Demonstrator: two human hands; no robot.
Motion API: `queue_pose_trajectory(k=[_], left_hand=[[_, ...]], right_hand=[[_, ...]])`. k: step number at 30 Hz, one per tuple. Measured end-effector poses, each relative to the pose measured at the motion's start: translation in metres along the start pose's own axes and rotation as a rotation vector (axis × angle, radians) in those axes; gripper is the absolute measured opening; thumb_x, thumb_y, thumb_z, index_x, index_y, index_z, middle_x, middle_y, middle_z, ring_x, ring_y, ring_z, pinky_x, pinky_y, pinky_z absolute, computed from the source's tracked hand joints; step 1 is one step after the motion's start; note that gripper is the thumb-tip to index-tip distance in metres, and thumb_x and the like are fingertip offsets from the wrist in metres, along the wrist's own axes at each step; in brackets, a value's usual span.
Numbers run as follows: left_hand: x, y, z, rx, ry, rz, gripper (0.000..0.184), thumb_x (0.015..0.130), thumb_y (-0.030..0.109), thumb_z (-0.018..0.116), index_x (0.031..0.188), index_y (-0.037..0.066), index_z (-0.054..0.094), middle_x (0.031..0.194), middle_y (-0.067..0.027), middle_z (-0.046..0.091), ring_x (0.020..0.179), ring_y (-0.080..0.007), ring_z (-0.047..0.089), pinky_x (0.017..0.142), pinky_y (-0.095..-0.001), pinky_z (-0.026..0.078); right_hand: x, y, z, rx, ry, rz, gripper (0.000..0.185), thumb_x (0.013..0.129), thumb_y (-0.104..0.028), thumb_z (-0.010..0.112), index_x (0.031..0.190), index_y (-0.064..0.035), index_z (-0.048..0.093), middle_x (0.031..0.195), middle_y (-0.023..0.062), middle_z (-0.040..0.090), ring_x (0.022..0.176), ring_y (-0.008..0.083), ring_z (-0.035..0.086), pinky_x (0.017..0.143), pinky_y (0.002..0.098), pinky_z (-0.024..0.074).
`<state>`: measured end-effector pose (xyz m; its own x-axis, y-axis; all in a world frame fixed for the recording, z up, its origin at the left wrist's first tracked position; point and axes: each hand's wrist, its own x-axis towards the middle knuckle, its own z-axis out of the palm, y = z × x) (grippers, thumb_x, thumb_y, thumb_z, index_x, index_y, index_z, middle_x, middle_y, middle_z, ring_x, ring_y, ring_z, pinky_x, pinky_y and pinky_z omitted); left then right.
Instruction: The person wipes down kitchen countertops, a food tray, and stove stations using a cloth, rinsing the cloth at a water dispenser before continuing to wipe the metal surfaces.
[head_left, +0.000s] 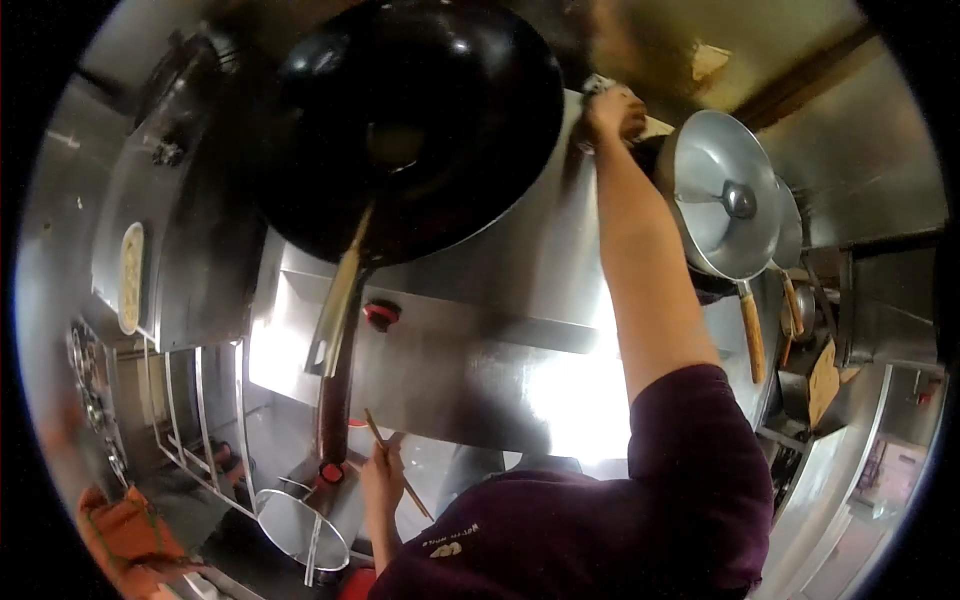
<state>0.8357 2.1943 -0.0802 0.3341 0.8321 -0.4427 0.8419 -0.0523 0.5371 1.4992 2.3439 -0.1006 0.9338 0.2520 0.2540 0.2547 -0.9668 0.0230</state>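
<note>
A thin wooden stick [414,497] is held in my left hand [381,478], low in the view in front of the maroon shirt, with the fingers closed. My right hand [614,112] reaches far forward over the steel counter [540,235]. Its fingers look closed around a dark and whitish bunched thing that is blurred. To its left is a large black wok [470,130] with a long handle, and a metal ladle [345,290] rests in it. On its right stands a steel pan [705,150] with a wooden handle.
A wire-rimmed strainer [302,530] lies at the lower left, near a white rack [200,400]. An oval dish [131,278] sits on the left steel unit. A red knob [381,315] is on the front panel. An orange cloth [130,535] is at the lower left.
</note>
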Motion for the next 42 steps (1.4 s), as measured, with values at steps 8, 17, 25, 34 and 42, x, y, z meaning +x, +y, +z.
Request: queue_pose_trajectory(k=[8,17,25,34,42], left_hand=[[-0.005,0.014,-0.011,0.115,0.042,0.118,0.018,0.089,0.021,0.048,0.096,0.005,0.053,0.073,-0.0191,0.061,0.067,-0.0386,0.059,0.059,-0.0486,0.043],[0.009,0.056,-0.012,0.001,-0.029,0.260,0.021,0.091,0.021,0.046,0.091,0.003,0.056,0.072,-0.0179,0.060,0.069,-0.0363,0.059,0.060,-0.0432,0.044],[0.004,0.069,-0.006,-0.024,-0.014,0.384,0.019,0.091,0.020,0.046,0.094,0.003,0.055,0.061,-0.0102,0.053,0.055,-0.0218,0.055,0.053,-0.0334,0.042],[-0.002,0.067,0.009,0.079,-0.072,0.381,0.021,0.092,0.022,0.046,0.094,0.004,0.056,0.066,-0.0168,0.058,0.063,-0.0352,0.058,0.056,-0.0426,0.044],[-0.018,0.114,0.033,0.079,-0.063,0.430,0.021,0.091,0.022,0.048,0.091,0.003,0.055,0.064,-0.0161,0.058,0.059,-0.0341,0.058,0.053,-0.0424,0.043]], right_hand=[[-0.129,-0.004,-0.023,0.254,-0.030,-0.362,0.040,0.078,-0.013,0.051,0.118,-0.0126,0.052,0.121,0.0197,0.047,0.112,0.0411,0.041,0.092,0.0513,0.0343],[-0.287,0.115,-0.115,0.495,-0.026,-0.644,0.055,0.065,-0.022,0.073,0.118,-0.0151,0.057,0.122,0.0111,0.049,0.109,0.0312,0.044,0.092,0.0424,0.0370],[-0.295,0.268,-0.117,0.432,-0.055,-0.574,0.053,0.064,-0.020,0.071,0.115,-0.0137,0.059,0.121,0.0082,0.051,0.104,0.0284,0.047,0.088,0.0412,0.0388],[-0.311,0.163,-0.126,0.511,0.059,-0.702,0.040,0.058,-0.026,0.076,0.094,-0.0118,0.064,0.102,0.0043,0.056,0.097,0.0243,0.051,0.079,0.0397,0.0436],[-0.289,0.293,-0.109,0.417,-0.073,-0.514,0.050,0.063,-0.028,0.074,0.108,-0.0141,0.061,0.114,0.0046,0.053,0.108,0.0271,0.046,0.089,0.0469,0.0381]])
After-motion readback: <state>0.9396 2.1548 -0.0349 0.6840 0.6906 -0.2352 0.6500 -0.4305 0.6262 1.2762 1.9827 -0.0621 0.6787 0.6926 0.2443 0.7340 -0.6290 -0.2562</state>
